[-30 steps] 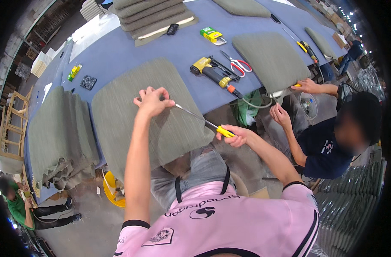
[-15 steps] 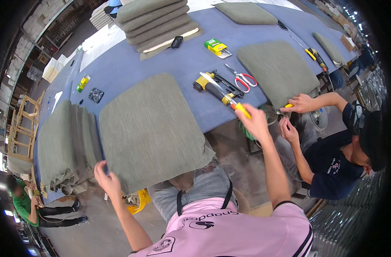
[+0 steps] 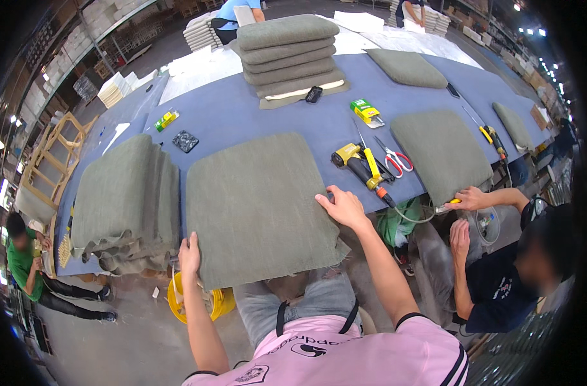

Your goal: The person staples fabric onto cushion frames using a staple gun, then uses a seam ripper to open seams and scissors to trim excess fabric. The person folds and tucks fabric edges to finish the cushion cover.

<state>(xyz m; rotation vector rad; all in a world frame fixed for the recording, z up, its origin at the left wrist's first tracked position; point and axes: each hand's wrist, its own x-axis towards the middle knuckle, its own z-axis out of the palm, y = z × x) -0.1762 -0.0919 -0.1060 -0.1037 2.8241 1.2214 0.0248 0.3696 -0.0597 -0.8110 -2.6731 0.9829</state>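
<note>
A grey-green fabric-covered seat cushion lies flat before me at the table's near edge, frayed cloth at its near right corner. My left hand is closed on its near left edge. My right hand grips its right edge, thumb on top, other fingers partly hidden. Right of the cushion lies a yellow and black staple gun with a hose. A yellow-handled, thin-shafted tool rests across it. Beside them are red-handled scissors.
Folded grey-green covers stand at left, stacked cushions at the back. A yellow bucket sits below the table. At right, a co-worker handles another cushion. A person in green stands far left.
My right hand has let go of the yellow-handled tool, now lying on the staple gun, and moved left to the cushion's edge. My left hand now grips the near left edge.
</note>
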